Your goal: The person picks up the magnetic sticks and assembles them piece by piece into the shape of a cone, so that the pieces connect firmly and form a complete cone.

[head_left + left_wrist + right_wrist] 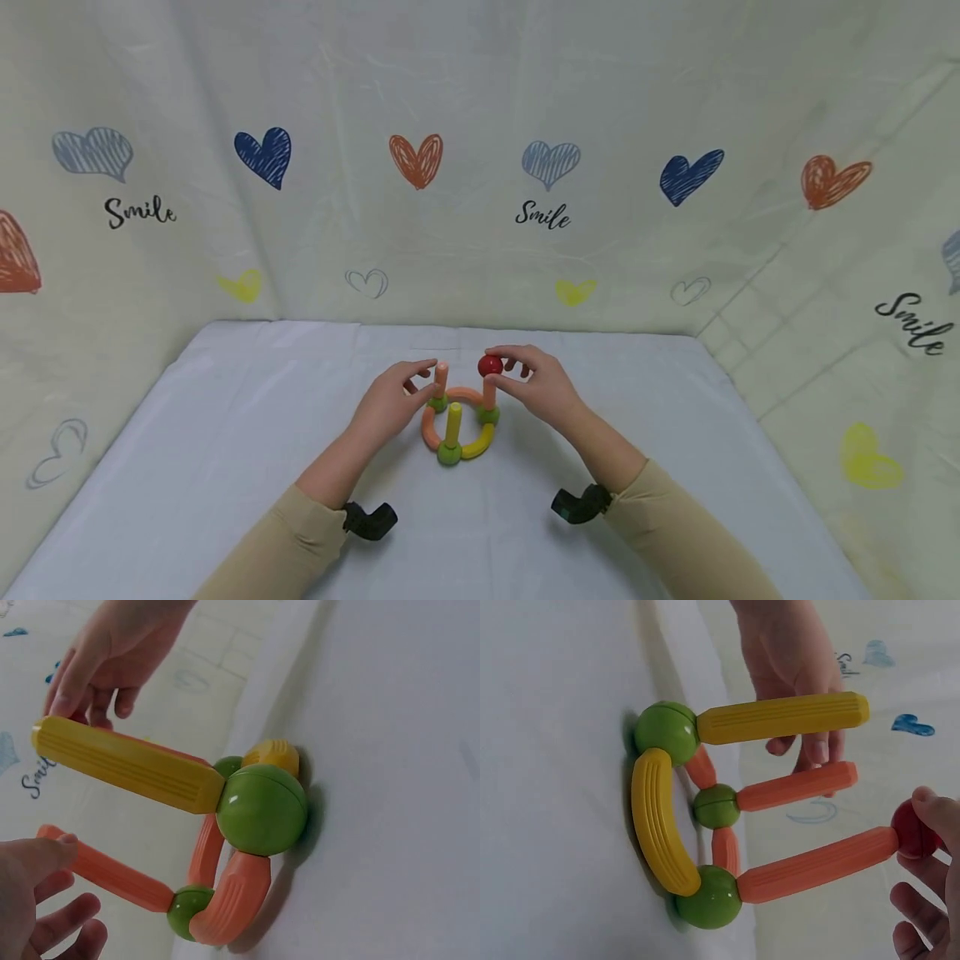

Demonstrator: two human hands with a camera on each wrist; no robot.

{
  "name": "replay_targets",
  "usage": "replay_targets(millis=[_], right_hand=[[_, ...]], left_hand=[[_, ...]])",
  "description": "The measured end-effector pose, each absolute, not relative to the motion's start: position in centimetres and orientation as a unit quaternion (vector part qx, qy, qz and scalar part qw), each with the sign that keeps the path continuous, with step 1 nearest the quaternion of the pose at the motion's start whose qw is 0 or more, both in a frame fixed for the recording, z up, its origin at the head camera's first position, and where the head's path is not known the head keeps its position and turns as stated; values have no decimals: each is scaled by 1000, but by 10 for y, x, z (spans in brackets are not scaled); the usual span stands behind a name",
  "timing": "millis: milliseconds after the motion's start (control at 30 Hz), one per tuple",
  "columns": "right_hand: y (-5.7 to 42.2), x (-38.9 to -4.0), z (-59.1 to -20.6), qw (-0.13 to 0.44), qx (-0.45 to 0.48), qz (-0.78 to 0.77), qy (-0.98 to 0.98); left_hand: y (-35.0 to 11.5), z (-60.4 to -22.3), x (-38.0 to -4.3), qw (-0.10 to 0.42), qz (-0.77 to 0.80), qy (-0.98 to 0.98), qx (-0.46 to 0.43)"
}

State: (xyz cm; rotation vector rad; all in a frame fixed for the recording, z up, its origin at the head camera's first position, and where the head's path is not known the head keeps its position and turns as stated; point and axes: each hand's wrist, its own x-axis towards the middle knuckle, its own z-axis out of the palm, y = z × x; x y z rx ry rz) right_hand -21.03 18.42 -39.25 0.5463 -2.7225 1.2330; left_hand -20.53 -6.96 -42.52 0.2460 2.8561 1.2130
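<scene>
A ring-shaped toy of magnetic sticks and balls stands on the table, with curved orange and yellow pieces between green balls. Three straight sticks rise from it: a yellow stick in front, a left orange stick and a right orange stick. My left hand pinches the upper end of the left orange stick, thumb on the near side, other fingers loosely bent. Between thumb and fingertips, my right hand holds a red ball at the top of the right orange stick.
A white cloth covers the table. Behind it and at the sides hangs a pale sheet printed with hearts and the word Smile. Each wrist wears a black camera mount below the beige sleeve's cuff.
</scene>
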Motion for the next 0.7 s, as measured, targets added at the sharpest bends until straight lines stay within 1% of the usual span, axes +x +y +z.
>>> replay_targets(millis=[233,333,533,700], right_hand=[[176,-213,-400,69,186,413,-889],[172,-214,-399,71,190,410,-889],[163,-216,-395,41,204,399,-893],[157,-218,-394,21,207,405,-890]], left_hand=[[-61,-428,-212,8,389,917,91],[-57,-428,-212,14,381,919,101],[-51,-423,-209,35,384,917,106],[-46,-421,-210,34,373,919,124]])
